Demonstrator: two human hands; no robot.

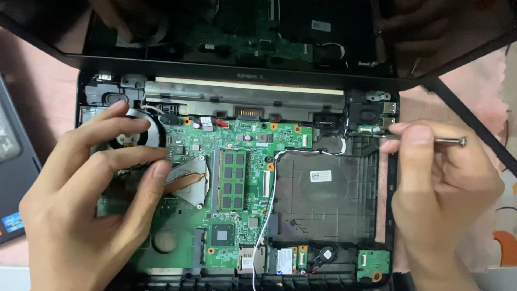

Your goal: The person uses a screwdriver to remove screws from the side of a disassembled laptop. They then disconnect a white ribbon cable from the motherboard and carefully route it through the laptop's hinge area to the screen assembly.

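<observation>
We have one view only, from a camera worn on the head, looking steeply down and close onto the opened laptop base [328, 194]. The screen's hinge edge runs toward twelve o'clock, our own wrists enter from six, and no second view shares the scene.

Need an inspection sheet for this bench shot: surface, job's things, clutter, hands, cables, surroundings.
Surface: pink cloth under the work.
Job's things: opened laptop base, green motherboard exposed, memory module seated, fan top left, copper heat pipe.
Clutter: nothing seen.
Hands: left hand rests over the fan and heat pipe; right hand pinches a thin metal tool at the right edge.
Cables: white wire runs down the board.
Surroundings: second dark device at left; glossy screen above.
</observation>
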